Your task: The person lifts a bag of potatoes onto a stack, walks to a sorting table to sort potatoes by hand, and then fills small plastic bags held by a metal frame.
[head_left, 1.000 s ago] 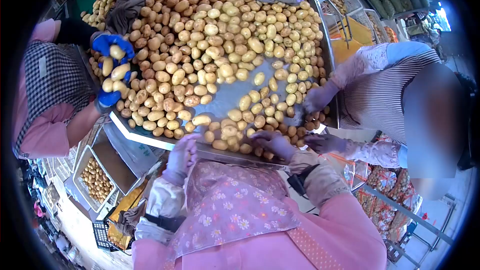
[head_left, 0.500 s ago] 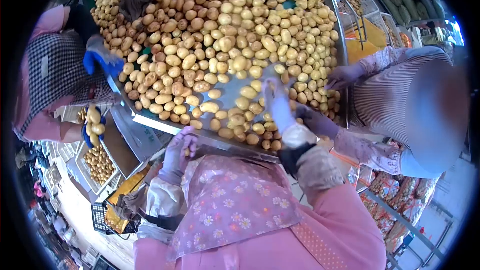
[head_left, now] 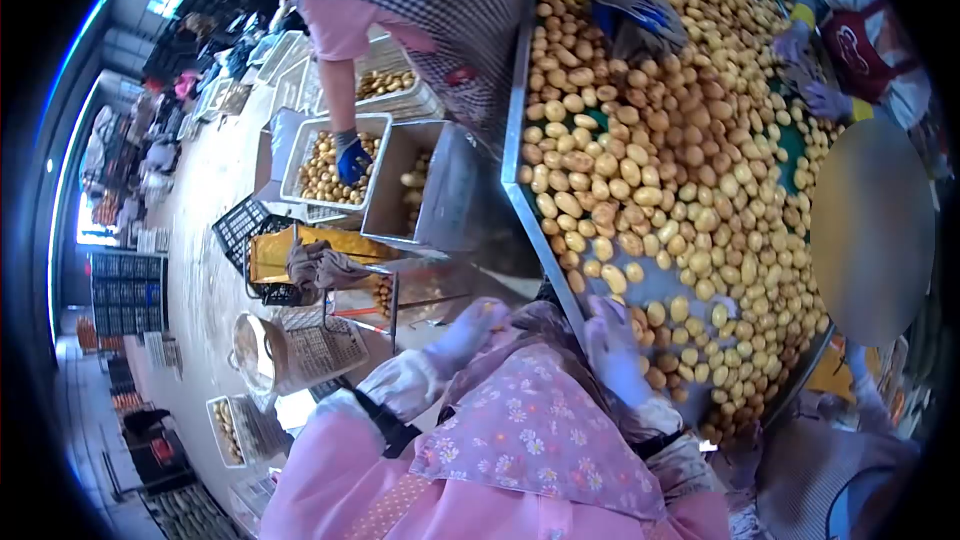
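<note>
My left hand (head_left: 472,332), in a pale purple glove, is held in front of my apron (head_left: 545,425), left of the table, with its fingers curled; whatever they may hold is hidden. Over the near edge of the metal table (head_left: 517,130) is my right hand (head_left: 612,352), gloved alike, its fingers stretched forward and nothing seen in them. Close beside it lie yellow-brown potatoes (head_left: 655,315) on the grey tabletop. A larger heap of potatoes (head_left: 700,205) covers the table farther off.
A co-worker's blue-gloved hand (head_left: 352,160) is in a white crate (head_left: 375,130) of potatoes; the other rests on a grey cloth (head_left: 650,35). Other co-workers stand at the right. A grey box (head_left: 440,190), a yellow crate (head_left: 280,258) and a wicker basket (head_left: 258,350) are at left.
The view has swung left. My right hand has moved back from among the potatoes to the table edge, and my left stays near my apron. The co-worker's hand has gone into the crate.
</note>
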Demonstrator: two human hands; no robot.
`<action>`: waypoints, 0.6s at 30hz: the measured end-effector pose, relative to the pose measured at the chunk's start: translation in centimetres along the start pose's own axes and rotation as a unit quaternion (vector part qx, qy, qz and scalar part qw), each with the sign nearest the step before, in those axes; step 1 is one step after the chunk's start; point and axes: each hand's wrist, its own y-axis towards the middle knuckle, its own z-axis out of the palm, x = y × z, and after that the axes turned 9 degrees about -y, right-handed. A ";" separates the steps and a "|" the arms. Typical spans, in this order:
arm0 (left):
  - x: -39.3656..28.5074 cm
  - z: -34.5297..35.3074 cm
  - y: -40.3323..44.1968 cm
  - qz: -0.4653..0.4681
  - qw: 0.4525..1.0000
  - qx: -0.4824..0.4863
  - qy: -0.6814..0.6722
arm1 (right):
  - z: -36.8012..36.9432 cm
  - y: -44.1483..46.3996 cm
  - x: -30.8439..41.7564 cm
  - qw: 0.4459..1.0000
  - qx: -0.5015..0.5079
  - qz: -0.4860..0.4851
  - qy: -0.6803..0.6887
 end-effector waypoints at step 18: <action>-27.7 -18.4 -4.1 0.354 0.835 -0.421 0.008 | -2.4 -7.9 -6.0 0.982 0.091 0.101 -0.131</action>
